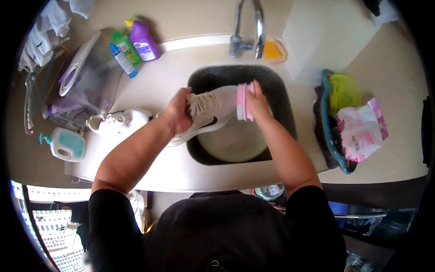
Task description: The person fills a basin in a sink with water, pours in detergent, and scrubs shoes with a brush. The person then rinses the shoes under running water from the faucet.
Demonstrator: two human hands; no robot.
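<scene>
Over the sink, my left hand [180, 112] grips a white sneaker [216, 105] by its ankle opening and laces, the toe pointing right. A dark swoosh mark shows on the shoe's side. My right hand [257, 100] is closed round a pink scrub brush [244, 101], whose pale bristles face the toe of the sneaker. Whether the bristles touch the shoe I cannot tell. Beneath them, a round basin of cloudy water [233, 144] sits in the dark sink [284, 90]. Another white sneaker [118, 122] rests on the counter to the left.
A faucet [235, 45] rises behind the sink, beside a yellow sponge [272, 49]. Purple [144, 41], green [127, 48] and blue-capped bottles [123, 60] stand at the back left. A pump bottle [68, 144] lies left; a blue-rimmed tray [330, 136] holds a pink-white packet [360, 129] at right.
</scene>
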